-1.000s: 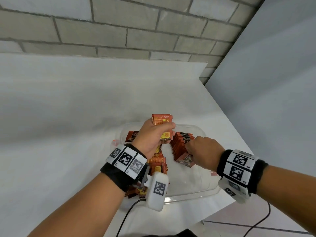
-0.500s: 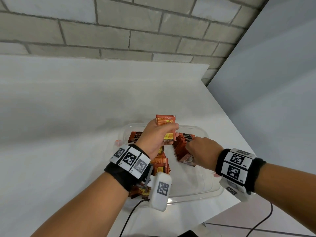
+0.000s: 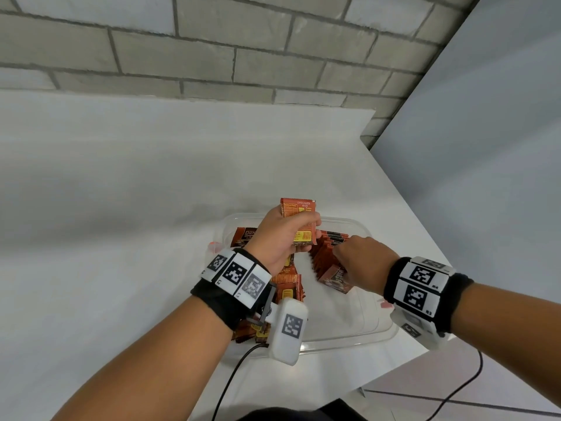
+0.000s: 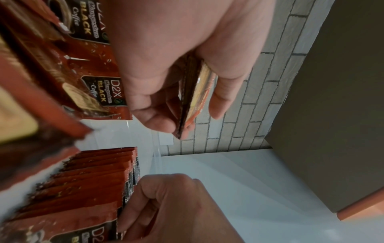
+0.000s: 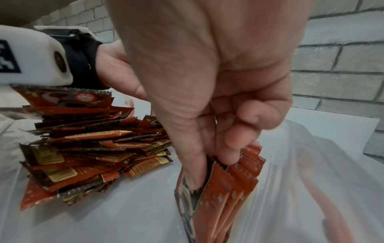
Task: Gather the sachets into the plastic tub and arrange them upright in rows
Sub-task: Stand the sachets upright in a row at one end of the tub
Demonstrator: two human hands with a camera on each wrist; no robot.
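A wide bare stretch of the matte white table fills the left of the head view, open up to the grey brick wall along the top. Low in the middle sits the clear, round-cornered plastic tub, its near rim close to the table's front edge and its right end near the table's slanting right edge. Along the tub's left side lies a loose heap of flat red-and-brown foil sachets, crinkle-edged and glossy, partly hidden under the left wrist's black strap and white camera block. Above it the left hand pinches a small stack of sachets between thumb and curled fingers, held upright over the tub. Just right, a leaning row of upright sachets stands on the tub floor. The right hand grips the row's near end, thumb pushed behind the front sachet, fingers curled over the tops. The tub floor to the right lies bare.
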